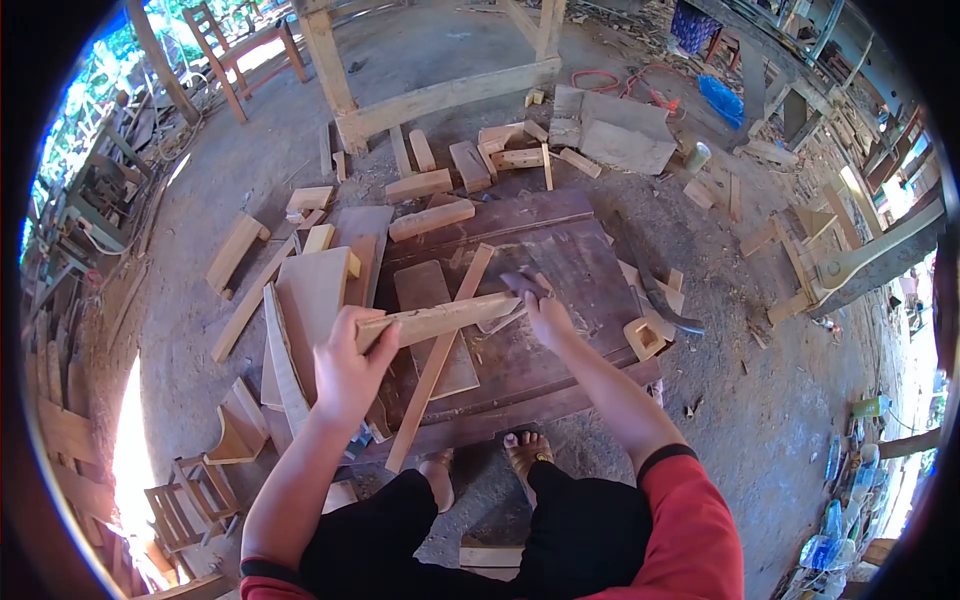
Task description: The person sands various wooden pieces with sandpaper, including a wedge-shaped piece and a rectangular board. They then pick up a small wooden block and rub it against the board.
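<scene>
In my left hand (352,366) is the near end of a slightly curved piece of wood (440,319), thumb along its top and fingers wrapped round it. The wood reaches across to my right hand (546,314), closed at its far end on a dark, folded-looking piece (522,285), perhaps sandpaper; I cannot tell its exact kind. Under both hands lies a low dark-red wooden worktable (570,245). A long narrow wooden strip (437,365) passes beneath the held wood, crossing a flat board (418,283).
Wooden blocks (420,186) lie along the table's far edge. Boards (310,290) are stacked at its left. On the right are a dark curved tool (655,290) and a wooden block with a hole (645,340). A wooden frame (450,97) stands beyond.
</scene>
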`<state>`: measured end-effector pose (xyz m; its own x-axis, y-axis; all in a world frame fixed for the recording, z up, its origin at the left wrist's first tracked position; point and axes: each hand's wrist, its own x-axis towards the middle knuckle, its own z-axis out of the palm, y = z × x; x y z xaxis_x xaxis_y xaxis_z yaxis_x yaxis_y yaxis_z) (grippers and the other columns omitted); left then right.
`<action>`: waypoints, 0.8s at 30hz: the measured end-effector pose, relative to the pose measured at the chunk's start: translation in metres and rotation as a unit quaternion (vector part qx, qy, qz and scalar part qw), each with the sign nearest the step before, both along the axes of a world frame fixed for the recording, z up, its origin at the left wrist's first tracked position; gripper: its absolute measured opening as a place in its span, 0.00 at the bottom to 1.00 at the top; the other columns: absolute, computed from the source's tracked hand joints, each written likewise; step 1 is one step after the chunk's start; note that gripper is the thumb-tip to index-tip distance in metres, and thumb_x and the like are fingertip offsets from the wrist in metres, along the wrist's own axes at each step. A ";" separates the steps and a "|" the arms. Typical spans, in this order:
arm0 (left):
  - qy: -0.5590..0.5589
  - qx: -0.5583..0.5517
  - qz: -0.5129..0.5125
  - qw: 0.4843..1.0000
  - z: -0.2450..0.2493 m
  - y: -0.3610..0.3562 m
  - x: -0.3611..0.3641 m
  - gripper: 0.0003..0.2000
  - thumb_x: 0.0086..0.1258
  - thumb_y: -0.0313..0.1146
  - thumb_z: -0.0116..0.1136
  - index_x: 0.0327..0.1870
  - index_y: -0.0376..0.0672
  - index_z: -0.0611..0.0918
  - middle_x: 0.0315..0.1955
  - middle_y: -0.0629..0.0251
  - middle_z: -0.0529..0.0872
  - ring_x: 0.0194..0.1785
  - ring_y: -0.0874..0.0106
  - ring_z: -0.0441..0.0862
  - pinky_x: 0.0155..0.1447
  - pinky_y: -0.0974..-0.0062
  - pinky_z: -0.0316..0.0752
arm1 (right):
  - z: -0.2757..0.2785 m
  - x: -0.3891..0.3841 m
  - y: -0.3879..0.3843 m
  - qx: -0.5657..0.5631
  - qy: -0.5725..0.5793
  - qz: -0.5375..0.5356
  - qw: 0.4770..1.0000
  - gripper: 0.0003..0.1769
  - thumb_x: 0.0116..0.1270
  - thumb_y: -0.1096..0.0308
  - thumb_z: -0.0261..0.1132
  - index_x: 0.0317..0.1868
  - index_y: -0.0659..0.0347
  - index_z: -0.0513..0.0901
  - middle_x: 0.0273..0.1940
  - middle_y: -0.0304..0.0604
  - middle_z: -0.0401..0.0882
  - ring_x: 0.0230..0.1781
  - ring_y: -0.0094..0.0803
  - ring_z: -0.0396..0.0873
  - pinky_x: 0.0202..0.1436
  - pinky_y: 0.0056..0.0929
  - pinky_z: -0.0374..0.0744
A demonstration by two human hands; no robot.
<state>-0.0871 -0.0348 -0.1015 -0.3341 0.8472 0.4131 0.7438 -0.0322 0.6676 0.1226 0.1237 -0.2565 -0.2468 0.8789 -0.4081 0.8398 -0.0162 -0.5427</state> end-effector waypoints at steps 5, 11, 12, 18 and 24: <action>0.015 0.005 -0.032 0.999 0.008 0.002 0.015 0.09 0.55 0.30 0.62 0.32 0.39 0.75 0.23 0.58 0.82 0.29 0.62 0.82 0.31 0.73 0.75 | 0.090 -0.033 -0.034 0.071 0.271 0.070 0.957 0.22 0.67 0.57 0.43 0.42 0.67 0.75 0.37 0.57 0.77 0.39 0.47 0.76 0.45 0.38 0.72; 0.012 0.005 -0.050 0.999 0.003 0.001 0.010 0.09 0.54 0.30 0.63 0.31 0.39 0.75 0.23 0.59 0.82 0.28 0.63 0.82 0.30 0.73 0.75 | 0.105 -0.039 -0.085 0.170 0.436 0.171 0.867 0.13 0.63 0.67 0.51 0.45 0.63 0.73 0.31 0.52 0.76 0.33 0.45 0.76 0.36 0.35 0.73; 0.025 0.016 -0.053 0.998 0.001 -0.001 0.009 0.09 0.54 0.30 0.63 0.31 0.39 0.75 0.23 0.59 0.82 0.28 0.63 0.82 0.30 0.73 0.75 | 0.064 -0.040 -0.075 0.244 0.489 0.169 0.820 0.12 0.63 0.69 0.52 0.44 0.64 0.73 0.30 0.52 0.75 0.31 0.47 0.75 0.34 0.35 0.73; 0.003 0.001 -0.024 1.000 0.001 -0.001 0.004 0.09 0.54 0.30 0.63 0.31 0.39 0.75 0.23 0.58 0.81 0.28 0.63 0.82 0.30 0.73 0.75 | -0.048 0.023 -0.001 0.078 0.041 -0.026 0.996 0.29 0.67 0.51 0.40 0.33 0.70 0.78 0.31 0.59 0.78 0.35 0.53 0.77 0.38 0.43 0.74; 0.022 0.001 -0.028 0.999 0.010 0.004 0.013 0.10 0.54 0.30 0.63 0.32 0.39 0.75 0.23 0.58 0.81 0.29 0.62 0.82 0.30 0.74 0.75 | -0.025 -0.013 -0.010 0.139 0.080 -0.021 0.987 0.29 0.67 0.52 0.41 0.33 0.73 0.78 0.30 0.62 0.77 0.33 0.55 0.77 0.39 0.46 0.74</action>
